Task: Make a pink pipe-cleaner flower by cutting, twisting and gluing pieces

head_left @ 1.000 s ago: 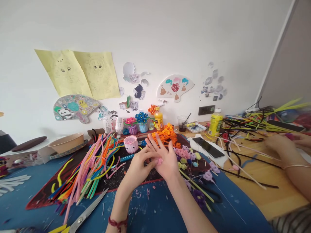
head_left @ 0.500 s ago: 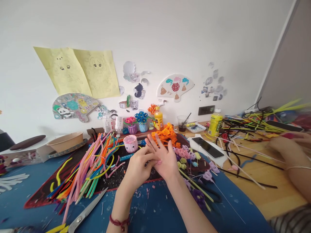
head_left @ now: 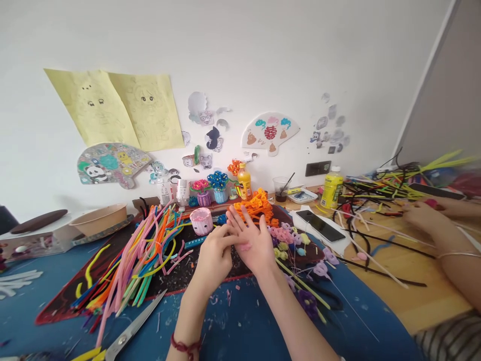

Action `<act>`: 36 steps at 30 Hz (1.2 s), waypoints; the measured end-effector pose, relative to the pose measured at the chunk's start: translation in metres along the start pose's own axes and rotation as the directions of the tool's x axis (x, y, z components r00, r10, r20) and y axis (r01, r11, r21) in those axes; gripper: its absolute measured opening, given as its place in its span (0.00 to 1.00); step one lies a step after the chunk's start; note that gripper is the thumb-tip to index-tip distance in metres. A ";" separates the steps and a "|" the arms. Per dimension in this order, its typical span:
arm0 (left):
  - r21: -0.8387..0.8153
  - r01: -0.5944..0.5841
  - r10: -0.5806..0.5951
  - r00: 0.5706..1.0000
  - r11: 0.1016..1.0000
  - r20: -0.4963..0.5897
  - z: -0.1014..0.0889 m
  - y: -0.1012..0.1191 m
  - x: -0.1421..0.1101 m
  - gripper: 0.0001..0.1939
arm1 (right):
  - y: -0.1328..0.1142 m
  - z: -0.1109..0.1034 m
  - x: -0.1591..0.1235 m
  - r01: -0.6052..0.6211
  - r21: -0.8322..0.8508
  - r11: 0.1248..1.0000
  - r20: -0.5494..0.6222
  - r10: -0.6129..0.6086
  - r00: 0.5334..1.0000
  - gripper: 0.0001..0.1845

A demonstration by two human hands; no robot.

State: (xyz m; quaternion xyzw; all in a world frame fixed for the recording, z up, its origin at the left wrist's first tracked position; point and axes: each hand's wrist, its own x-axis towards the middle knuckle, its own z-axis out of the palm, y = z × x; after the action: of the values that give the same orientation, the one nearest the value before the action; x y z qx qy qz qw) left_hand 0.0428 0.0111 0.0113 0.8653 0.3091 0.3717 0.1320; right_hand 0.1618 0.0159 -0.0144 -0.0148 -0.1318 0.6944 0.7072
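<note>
My right hand (head_left: pixel 256 245) lies palm up, with its fingers stretched out and apart. On its palm sits a small pink fuzzy piece (head_left: pixel 245 246). Above the palm's left side is my left hand (head_left: pixel 215 253), seen from the back. Its index finger reaches across to the right palm, close to the pink piece. The thumb is a little apart from it, and nothing shows between them. Just beyond the left hand stands a small pink pot (head_left: pixel 201 221) with dark eyes. Orange pipe-cleaner shapes (head_left: pixel 259 208) lie beyond my right fingertips.
Pipe cleaners (head_left: pixel 131 250) of many colours and scissors (head_left: pixel 131 328) lie to the left. Pink and purple pipe-cleaner flowers (head_left: pixel 285 235), a phone (head_left: pixel 320 225) and a yellow-labelled bottle (head_left: pixel 332 188) are to the right. A co-worker's hands (head_left: pixel 424 215) work at the far right.
The left fingers have moved off the pink piece, slightly up the right palm; it now shows more fully there. The co-worker's hands have shifted left, and the view has turned slightly.
</note>
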 end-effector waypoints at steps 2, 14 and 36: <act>-0.100 0.073 -0.078 0.996 0.992 -0.047 -0.002 0.002 0.001 0.21 | 0.001 0.000 0.000 0.011 0.006 1.000 0.015 -0.011 1.000 0.30; -0.019 0.340 -0.340 0.940 0.940 0.003 0.006 0.007 0.000 0.15 | -0.001 0.001 -0.001 0.109 -0.149 0.983 0.064 -0.101 0.993 0.32; 0.339 -0.006 -0.009 0.999 0.941 0.045 0.013 0.015 -0.004 0.13 | -0.002 -0.005 0.004 0.107 -0.154 0.982 0.019 -0.105 0.994 0.31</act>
State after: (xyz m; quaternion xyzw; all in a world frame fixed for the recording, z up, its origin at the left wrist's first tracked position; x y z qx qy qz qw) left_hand 0.0566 -0.0028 0.0073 0.8832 0.3660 0.2931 -0.0114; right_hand 0.1645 0.0210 -0.0179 -0.0591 -0.1898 0.6436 0.7391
